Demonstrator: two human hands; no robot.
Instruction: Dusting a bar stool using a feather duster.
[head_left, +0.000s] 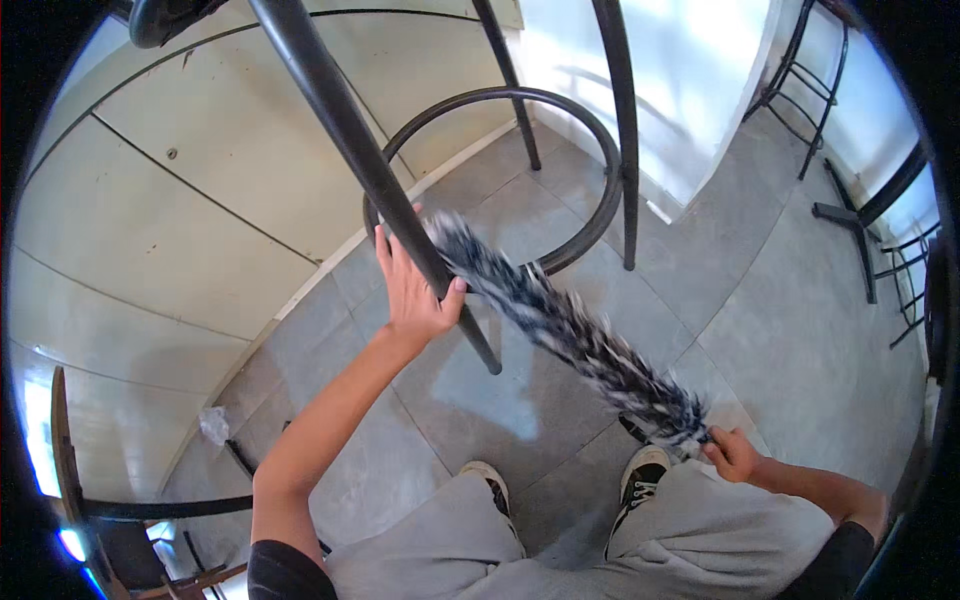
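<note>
My left hand (417, 289) grips a black metal stool leg (375, 176) low down, close to where the round footrest ring (559, 97) meets it. A fluffy grey-and-black duster (574, 330) slants across the view. Its near end is in my right hand (733, 454), closed around the handle beside my right knee. The duster's far tip lies against or just behind the gripped leg, within the ring's outline; whether it touches the metal I cannot tell. Most of the stool's seat is out of view at the top.
Cream panels (187, 172) run along the left. A white wall (637, 82) stands behind the stool. Other black stools (810, 82) and a table base (859, 217) line the right side. A crumpled plastic piece (214, 424) lies on the grey tile floor (442, 405) at the left.
</note>
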